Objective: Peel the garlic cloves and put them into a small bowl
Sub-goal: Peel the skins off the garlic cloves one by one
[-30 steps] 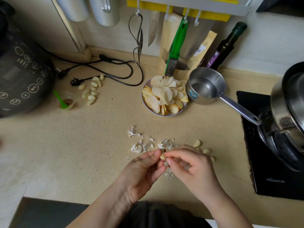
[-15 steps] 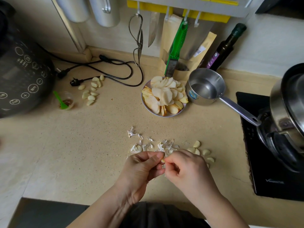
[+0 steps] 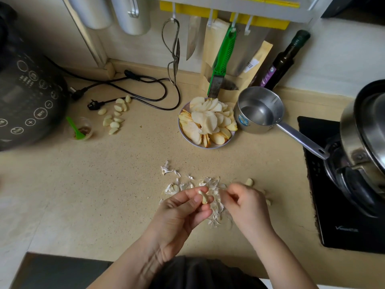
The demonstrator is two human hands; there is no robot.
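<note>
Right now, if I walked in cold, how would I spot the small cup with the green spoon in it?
Start at the big dark cooker on the counter's left side. Just at its base, toward the middle of the counter, stands a small clear cup. It holds a bright green spoon and some brown residue, unlike the loose pale garlic cloves lying next to it.

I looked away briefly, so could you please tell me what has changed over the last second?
The right hand let go of the garlic clove and drew away to the right; the left hand alone now pinches it. The skins and the plate stayed put.
</note>
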